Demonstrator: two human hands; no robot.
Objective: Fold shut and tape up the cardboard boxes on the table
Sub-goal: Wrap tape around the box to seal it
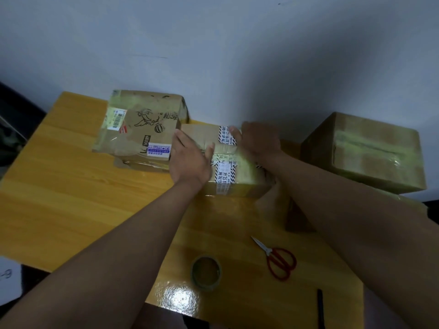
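Middle box (228,160) sits on the yellow table (71,198) near the far edge, against the wall (213,43), flaps folded down. A printed white tape strip (225,162) with black hatching runs across its top and down the near face.

Left hand (190,160) lies flat on the box's left half, fingers straight and together, thumb angled out toward the centre seam. Right hand (257,141) presses on the right half near the far edge; fingers look bent over the top, one fingertip on the white tape. Blur there, so I cannot tell if it pinches anything.

Left box (140,129) just beside it, touching or nearly so: closed, glossy clear tape, barcode label, line-drawn cartoon print; it rests on something flat underneath. Right box (365,150) stands apart at the table's right end, closed, clear tape along its seam.

Near side of the table: tape roll (206,272) lying flat, red-handled scissors (276,260) to its right with blades pointing away, black pen (320,309) at the near right edge.
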